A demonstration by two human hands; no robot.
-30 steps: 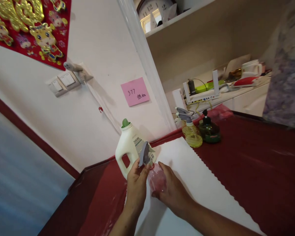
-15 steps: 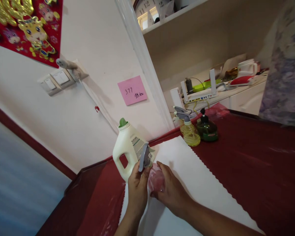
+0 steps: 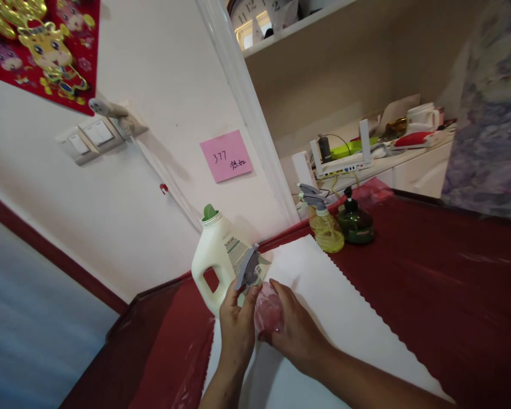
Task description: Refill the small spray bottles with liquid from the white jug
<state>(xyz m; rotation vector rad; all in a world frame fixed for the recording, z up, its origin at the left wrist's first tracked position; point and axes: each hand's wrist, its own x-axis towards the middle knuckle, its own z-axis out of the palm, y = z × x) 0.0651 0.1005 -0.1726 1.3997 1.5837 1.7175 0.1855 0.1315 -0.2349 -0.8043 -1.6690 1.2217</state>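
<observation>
My right hand (image 3: 296, 324) is wrapped around the right side of a pink see-through bottle (image 3: 269, 311). At the bottle's neck, my left hand (image 3: 237, 321) grips a grey trigger spray head (image 3: 249, 268) between thumb and fingers. Whether the head is seated on the neck or loose is hidden by the fingers. Just behind my left hand stands a large pale-green detergent jug (image 3: 213, 244) with a handle hole and a green piece in its mouth. Both hands are over a white sheet (image 3: 323, 295) with a scalloped edge.
Yellow spray bottles (image 3: 329, 234) with grey heads stand at the sheet's far right corner, beside a dark green pump bottle (image 3: 356, 221). A red cover (image 3: 430, 272) lies over the table. A white router (image 3: 340, 165) sits on the shelf behind; a pink note (image 3: 226, 156) is on the wall.
The grey spray head has turned a little in my left hand and shows more of its side. My right hand keeps its hold on the bottle. The whole view has shifted slightly.
</observation>
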